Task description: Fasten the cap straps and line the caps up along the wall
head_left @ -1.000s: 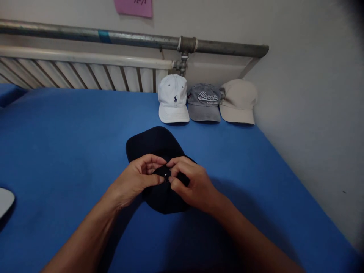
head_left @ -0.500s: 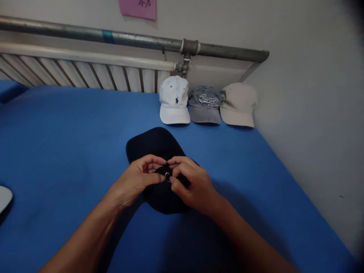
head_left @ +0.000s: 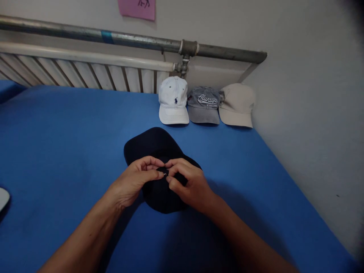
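A black baseball cap lies on the blue surface, its brim pointing to the far left. My left hand pinches the cap's back part between thumb and fingers. From the other side my right hand grips the same part, fingertips meeting those of the left. Between the two thumbs a small shiny metal piece, perhaps a buckle, shows; most of it is hidden. What exactly each fingertip presses on is too dark to make out.
Behind the black cap stand a white cap, a grey cap and a beige cap in a row. A radiator and a metal pipe run along the wall. At the left edge is part of a white object.
Both thumbs have closed in slightly around the metal piece, so less of it shows. The hands remain on the cap; the whole view has shifted a little.
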### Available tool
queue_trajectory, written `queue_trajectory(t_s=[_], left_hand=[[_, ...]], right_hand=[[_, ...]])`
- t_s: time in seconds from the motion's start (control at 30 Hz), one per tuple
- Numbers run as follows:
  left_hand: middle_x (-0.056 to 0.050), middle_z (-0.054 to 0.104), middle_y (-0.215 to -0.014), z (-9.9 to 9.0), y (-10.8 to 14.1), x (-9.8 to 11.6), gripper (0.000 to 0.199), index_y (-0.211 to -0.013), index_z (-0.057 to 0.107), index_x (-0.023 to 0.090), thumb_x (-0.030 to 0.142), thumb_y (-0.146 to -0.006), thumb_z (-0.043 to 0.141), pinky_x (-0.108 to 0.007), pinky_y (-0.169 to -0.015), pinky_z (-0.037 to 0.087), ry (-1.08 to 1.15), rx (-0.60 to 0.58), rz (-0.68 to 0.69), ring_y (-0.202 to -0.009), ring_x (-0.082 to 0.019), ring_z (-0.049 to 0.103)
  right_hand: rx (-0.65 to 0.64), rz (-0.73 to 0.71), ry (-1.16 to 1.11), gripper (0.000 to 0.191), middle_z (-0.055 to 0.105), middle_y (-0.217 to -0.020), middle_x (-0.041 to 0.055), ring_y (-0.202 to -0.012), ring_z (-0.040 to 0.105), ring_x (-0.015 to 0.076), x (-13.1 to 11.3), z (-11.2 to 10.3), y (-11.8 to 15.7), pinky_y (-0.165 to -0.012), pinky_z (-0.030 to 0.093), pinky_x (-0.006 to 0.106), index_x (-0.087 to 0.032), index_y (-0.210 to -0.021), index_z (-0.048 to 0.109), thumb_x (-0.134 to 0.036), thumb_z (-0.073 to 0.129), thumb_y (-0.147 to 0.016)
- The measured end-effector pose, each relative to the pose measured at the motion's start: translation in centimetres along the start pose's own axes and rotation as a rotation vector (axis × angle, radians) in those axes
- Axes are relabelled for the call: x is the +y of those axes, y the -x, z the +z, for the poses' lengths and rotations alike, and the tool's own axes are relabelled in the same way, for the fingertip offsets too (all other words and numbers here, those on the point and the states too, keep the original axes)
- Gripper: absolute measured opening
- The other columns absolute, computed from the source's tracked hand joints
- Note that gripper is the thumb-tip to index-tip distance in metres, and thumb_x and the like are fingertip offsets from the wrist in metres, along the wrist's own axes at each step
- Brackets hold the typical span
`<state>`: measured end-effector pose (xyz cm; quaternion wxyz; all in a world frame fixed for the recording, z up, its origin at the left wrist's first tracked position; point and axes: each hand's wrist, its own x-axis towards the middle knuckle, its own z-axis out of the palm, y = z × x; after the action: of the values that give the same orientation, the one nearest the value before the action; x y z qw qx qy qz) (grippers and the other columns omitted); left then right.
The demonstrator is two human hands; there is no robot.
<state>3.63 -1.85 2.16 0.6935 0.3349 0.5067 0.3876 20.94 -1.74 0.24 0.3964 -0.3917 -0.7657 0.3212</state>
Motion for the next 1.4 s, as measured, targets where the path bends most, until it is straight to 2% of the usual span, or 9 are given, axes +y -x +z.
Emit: queue_trajectory(t_s=[0.33,0.63,0.93,1.27,1.4], left_hand=[[0.004,0.064,-0.069,0.0,-0.1,-0.3,0.021,-0.081,0.067,0.018,0.012,-0.062,0.073,-0.017,-0.062,0.040,-0.029,-0.029,-0.004,-0.065,-0.005,0.055],[0.005,0.063,-0.065,0.1,-0.2,-0.2,0.020,-0.080,0.065,0.017,0.011,-0.062,0.072,-0.018,-0.061,0.039,-0.013,0.000,-0.027,-0.061,-0.006,0.054],[0.003,0.064,-0.071,0.3,-0.4,-0.6,0.017,-0.078,0.066,0.018,0.012,-0.062,0.071,-0.021,-0.067,0.042,-0.041,0.036,0.026,-0.069,-0.009,0.056],[0.005,0.060,-0.065,0.6,-0.3,-0.6,0.019,-0.077,0.066,0.017,0.014,-0.060,0.073,-0.020,-0.063,0.039,-0.048,0.070,0.029,-0.064,-0.007,0.053],[0.003,0.062,-0.067,0.6,-0.3,-0.6,0.018,-0.077,0.066,0.017,0.014,-0.060,0.073,-0.021,-0.064,0.041,-0.034,0.063,0.037,-0.065,-0.008,0.054]], right_hand=[[0.002,0.051,-0.075,0.012,0.066,-0.089,0.0042,-0.087,0.064,0.0164,-0.2,-0.3,-0.2,-0.079,0.050,0.033,-0.020,-0.066,0.054,-0.011,0.058,-0.074],[-0.044,-0.004,0.032,0.012,0.063,-0.103,0.0089,-0.096,0.063,0.0178,0.0,-0.4,0.0,-0.083,0.051,0.033,-0.019,-0.070,0.051,-0.012,0.056,-0.077],[-0.042,-0.146,0.221,0.010,0.062,-0.111,0.0123,-0.100,0.062,0.0203,0.0,0.0,0.2,-0.085,0.054,0.037,-0.019,-0.074,0.052,-0.011,0.050,-0.080],[-0.039,-0.232,0.382,0.013,0.062,-0.108,0.0141,-0.097,0.063,0.0210,0.0,0.6,0.3,-0.087,0.054,0.039,-0.017,-0.079,0.054,-0.008,0.046,-0.081],[-0.075,-0.207,0.320,0.010,0.063,-0.107,0.0133,-0.100,0.062,0.0210,-0.1,0.2,0.1,-0.087,0.053,0.037,-0.017,-0.076,0.054,-0.010,0.049,-0.081]])
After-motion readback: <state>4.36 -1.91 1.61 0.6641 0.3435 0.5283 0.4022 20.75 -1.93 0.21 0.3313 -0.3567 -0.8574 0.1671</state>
